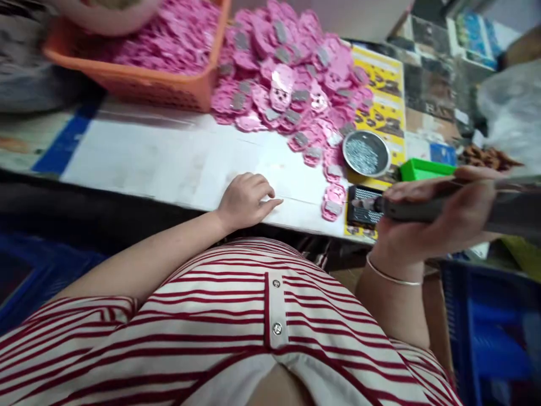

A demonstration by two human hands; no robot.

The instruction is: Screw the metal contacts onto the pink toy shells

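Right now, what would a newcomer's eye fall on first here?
Probably the big heap of pink pieces at the picture's top centre, beside the orange basket holding more pink. Next, the grey handheld tool gripped in the right hand, at right, near the round metal bowl.

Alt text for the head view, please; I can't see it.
The right hand grips a dark tool, its tip over a black tray; the left hand, apparently empty, rests on the white surface. Beyond lie heaped pink pieces, an orange basket and a bowl of small metal parts.
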